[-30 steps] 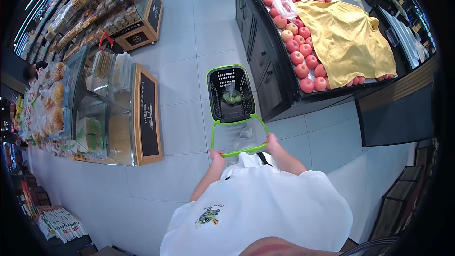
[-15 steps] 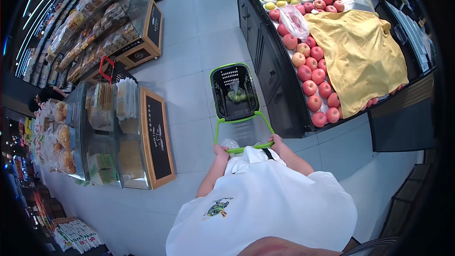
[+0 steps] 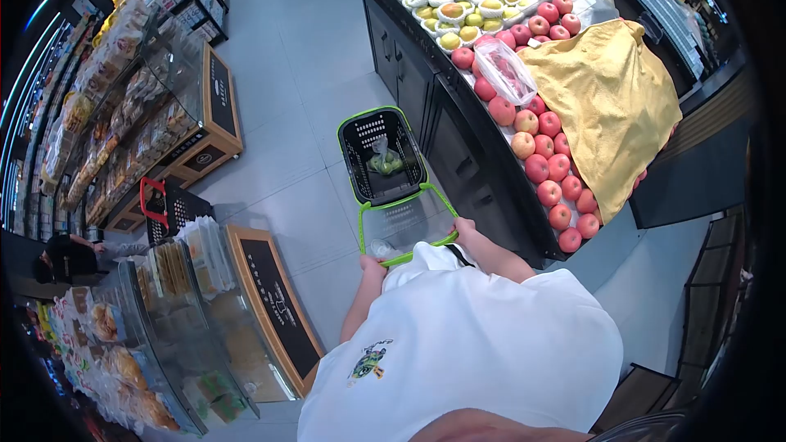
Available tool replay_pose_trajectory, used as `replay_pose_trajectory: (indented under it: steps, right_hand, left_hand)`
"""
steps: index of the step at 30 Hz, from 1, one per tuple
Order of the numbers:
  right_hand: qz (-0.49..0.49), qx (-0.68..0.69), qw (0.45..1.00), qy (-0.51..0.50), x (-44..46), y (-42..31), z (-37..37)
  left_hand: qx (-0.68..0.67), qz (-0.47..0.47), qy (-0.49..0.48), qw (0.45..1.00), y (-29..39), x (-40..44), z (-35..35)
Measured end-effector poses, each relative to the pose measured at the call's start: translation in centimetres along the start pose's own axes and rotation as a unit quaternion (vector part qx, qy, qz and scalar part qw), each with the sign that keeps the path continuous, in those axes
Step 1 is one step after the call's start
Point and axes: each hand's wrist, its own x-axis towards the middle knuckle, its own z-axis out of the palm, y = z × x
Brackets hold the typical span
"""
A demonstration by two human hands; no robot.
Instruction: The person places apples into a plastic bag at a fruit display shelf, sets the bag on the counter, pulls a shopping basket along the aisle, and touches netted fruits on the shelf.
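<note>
Both my hands are closed on the green handle (image 3: 396, 260) of a black shopping basket (image 3: 348, 151) with a green rim. My left hand (image 3: 373, 267) grips the handle's left end, where a clear plastic bag hangs close by. At the right end my right hand (image 3: 464, 230) has its fingers wrapped round the bar. Inside the basket lies a knotted clear bag of green produce (image 3: 385, 160); its exact kind is hard to make out.
To the right stands a black fruit counter (image 3: 475, 172) with red apples (image 3: 536, 168), wrapped yellow fruit (image 3: 450, 12) and a yellow cloth (image 3: 610, 102). Glass bakery cases (image 3: 221, 303) line the left, with a red-handled basket (image 3: 155, 205) and a person (image 3: 61, 258) beyond. Grey floor tiles (image 3: 286, 147) run between.
My view has turned and moved forward along the aisle. The bakery cases and fruit counter have shifted and come nearer. Both hands keep hold of the basket handle, and more of the person shows.
</note>
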Motion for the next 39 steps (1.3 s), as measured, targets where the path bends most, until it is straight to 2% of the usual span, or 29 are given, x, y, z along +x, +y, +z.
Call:
replay_pose_trajectory:
  steps: [1,3,4,7,11,14,16,20,23,26,29,31,33,34,36,39]
  right_hand:
    - [-0.002,0.007,1.000,0.004,0.6,-0.8,1.4]
    - [-0.010,0.142,0.990,0.002,0.9,-1.9,4.1]
    - [-0.010,0.142,0.990,0.007,0.5,-2.6,5.2]
    - [0.019,0.227,0.973,-0.023,0.5,-3.4,8.2]
    - [0.023,0.259,0.965,-0.032,1.1,-4.7,11.7]
    - [0.026,0.238,0.971,-0.028,1.5,-7.1,14.3]
    - [0.088,0.263,0.960,-0.023,3.1,-8.8,15.2]
    - [0.109,0.290,0.950,-0.046,8.1,-11.7,18.0]
    - [0.135,0.251,0.958,0.014,9.0,-15.8,21.3]
    - [0.103,0.195,0.975,-0.018,17.2,-15.0,24.1]
    - [0.134,0.228,0.963,-0.046,11.0,-20.9,26.3]
    - [0.144,0.237,0.958,-0.069,11.7,-21.9,27.0]
    - [0.143,0.233,0.957,-0.102,12.7,-23.0,27.6]
    - [0.137,0.240,0.954,-0.115,13.0,-23.6,28.1]
    - [0.120,0.249,0.953,-0.124,12.9,-24.7,29.3]
    - [0.127,0.304,0.933,-0.148,13.9,-26.0,30.6]
  left_hand:
    - [-0.006,-0.041,-0.044,0.998,1.3,1.2,1.1]
    - [0.015,-0.069,-0.064,0.995,5.1,-1.1,3.5]
    - [0.026,-0.096,-0.083,0.992,7.1,-2.7,5.6]
    - [0.074,-0.088,-0.063,0.991,11.0,-1.8,9.1]
    - [0.115,-0.059,-0.085,0.988,14.3,-1.7,12.3]
    - [0.117,-0.069,-0.050,0.989,15.8,-1.0,14.5]
    - [0.101,-0.087,-0.058,0.989,16.3,-0.8,15.0]
    - [0.113,-0.066,-0.096,0.987,17.8,-0.1,17.1]
    - [0.117,-0.065,-0.104,0.986,20.2,-0.2,20.9]
    - [0.119,-0.041,-0.093,0.988,22.9,1.9,23.9]
    - [0.128,-0.012,-0.098,0.987,24.6,4.2,25.8]
    - [0.130,-0.005,-0.099,0.987,25.7,3.9,27.1]
    - [0.258,0.018,-0.108,0.960,26.9,2.5,29.5]
    - [0.260,0.019,-0.112,0.959,27.3,1.3,31.1]
    - [0.290,0.103,0.003,0.951,27.7,-1.1,33.1]
    - [0.331,0.100,-0.009,0.938,29.2,1.9,34.2]
